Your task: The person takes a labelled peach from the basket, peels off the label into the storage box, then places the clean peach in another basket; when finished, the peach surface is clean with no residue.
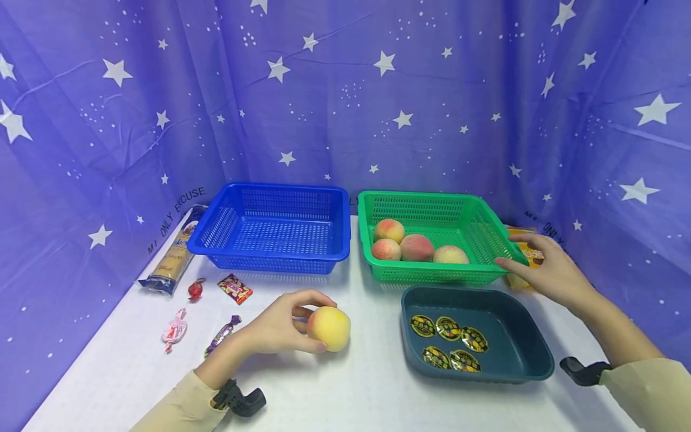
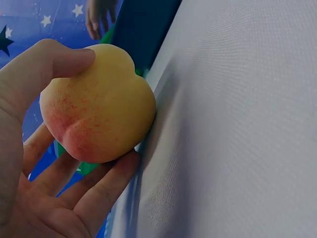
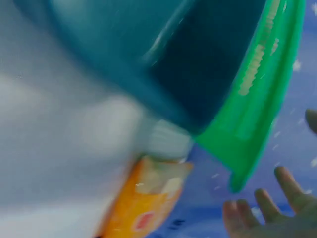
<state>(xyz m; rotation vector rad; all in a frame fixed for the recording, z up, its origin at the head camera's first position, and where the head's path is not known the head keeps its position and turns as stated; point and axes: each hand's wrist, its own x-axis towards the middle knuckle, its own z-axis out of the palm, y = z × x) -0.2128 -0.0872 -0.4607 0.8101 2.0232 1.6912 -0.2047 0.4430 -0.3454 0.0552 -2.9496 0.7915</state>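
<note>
A yellow peach with a red blush is between the thumb and fingers of my left hand, close over the white table in front of the baskets. In the left wrist view the thumb presses one side of the peach and the fingers curl around the other. My right hand hovers by the right end of the green basket, overlapping its rim in the head view. Its fingers look spread, with nothing between them. Several peaches lie inside the green basket.
A blue basket stands at back left. The dark teal tray, in front of the green basket, holds several round stickers. Wrapped candies and a long food packet lie at left. An orange packet sits behind my right hand.
</note>
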